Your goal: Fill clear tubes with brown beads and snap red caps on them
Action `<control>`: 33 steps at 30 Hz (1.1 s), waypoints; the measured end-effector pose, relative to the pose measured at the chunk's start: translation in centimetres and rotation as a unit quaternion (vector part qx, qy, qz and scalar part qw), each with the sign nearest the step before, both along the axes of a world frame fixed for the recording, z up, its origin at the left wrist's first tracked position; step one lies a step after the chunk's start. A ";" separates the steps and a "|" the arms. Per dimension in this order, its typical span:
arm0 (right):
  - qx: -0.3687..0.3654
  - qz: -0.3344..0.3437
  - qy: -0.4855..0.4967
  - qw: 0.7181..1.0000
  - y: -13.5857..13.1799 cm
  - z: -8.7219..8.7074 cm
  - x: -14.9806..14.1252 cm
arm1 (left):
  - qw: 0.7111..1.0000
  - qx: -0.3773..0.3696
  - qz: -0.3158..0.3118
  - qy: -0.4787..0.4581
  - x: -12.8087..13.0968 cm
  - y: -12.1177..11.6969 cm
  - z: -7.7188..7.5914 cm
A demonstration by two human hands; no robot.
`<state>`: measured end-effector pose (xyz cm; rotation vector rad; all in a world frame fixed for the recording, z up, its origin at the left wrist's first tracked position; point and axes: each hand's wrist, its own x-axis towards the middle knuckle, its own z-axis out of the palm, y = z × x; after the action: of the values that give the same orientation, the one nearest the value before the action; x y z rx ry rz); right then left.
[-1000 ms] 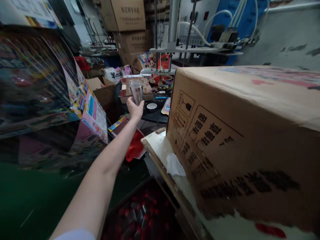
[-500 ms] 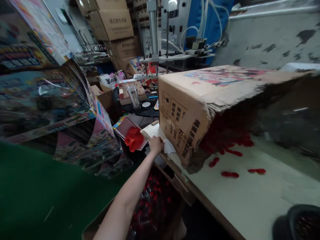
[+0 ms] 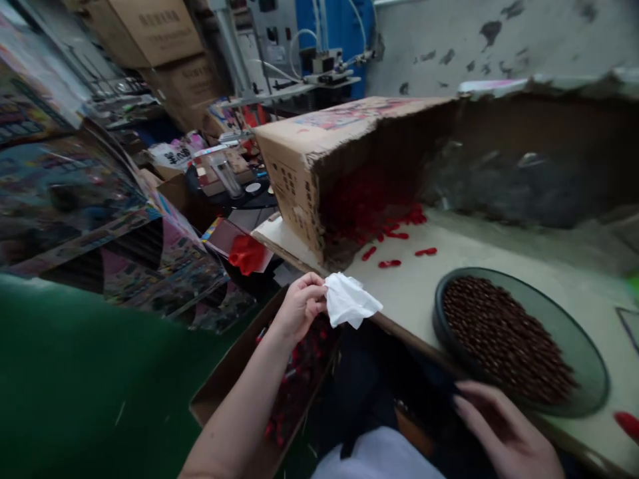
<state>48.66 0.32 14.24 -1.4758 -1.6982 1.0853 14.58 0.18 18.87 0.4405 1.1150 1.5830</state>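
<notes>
Between the thumb and fingers of my left hand (image 3: 302, 305) is a crumpled white tissue (image 3: 350, 301), held in the air by the table's near edge. My right hand (image 3: 506, 432) is low at the right, fingers curved and slightly apart, with nothing visible in it. It is near the rim of a round basin (image 3: 592, 359) full of small dark brown beads or beans (image 3: 504, 339). Several red plastic pieces (image 3: 389, 264) lie on the pale table (image 3: 414, 299), and a heap of them (image 3: 369, 213) fills the torn cardboard box (image 3: 294, 189) lying on its side.
Below the left forearm stands an open carton (image 3: 214, 399) holding many red-and-clear pieces. Stacked printed display boxes (image 3: 124, 219) rise at the left. A red bag (image 3: 247, 253) lies in a small box beyond the table corner. Machinery with white hoses (image 3: 319, 66) stands behind.
My left hand has lifted the white tissue from the table edge beside the box and drawn it closer. The view has swung right, bringing in my right hand and the whole basin.
</notes>
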 end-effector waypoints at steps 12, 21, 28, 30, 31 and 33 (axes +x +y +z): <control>0.386 0.114 -0.036 0.915 -0.2 5.9 -0.1 | 0.989 -0.024 -0.140 0.033 15.3 -2.1 2.6; -0.055 0.023 0.272 0.960 0.1 5.4 3.2 | 0.957 0.000 -0.272 0.099 20.6 -3.2 1.3; -0.186 -0.064 0.415 0.888 1.6 5.1 6.5 | 0.938 -0.041 -0.343 0.031 20.5 -2.7 1.5; -0.185 -0.069 0.404 0.893 2.2 5.1 7.4 | 0.919 -0.066 -0.389 -0.001 20.3 -2.4 1.8; -0.183 -0.071 0.400 0.895 2.5 5.2 7.7 | 0.909 -0.078 -0.410 -0.012 20.2 -2.3 1.8; -0.185 -0.075 0.399 0.895 3.1 5.4 8.1 | 0.893 -0.099 -0.439 -0.024 20.2 -2.1 1.8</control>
<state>56.74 3.40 19.63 -1.0895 -0.8164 1.6878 34.79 -1.91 20.70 0.6460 0.8369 0.6716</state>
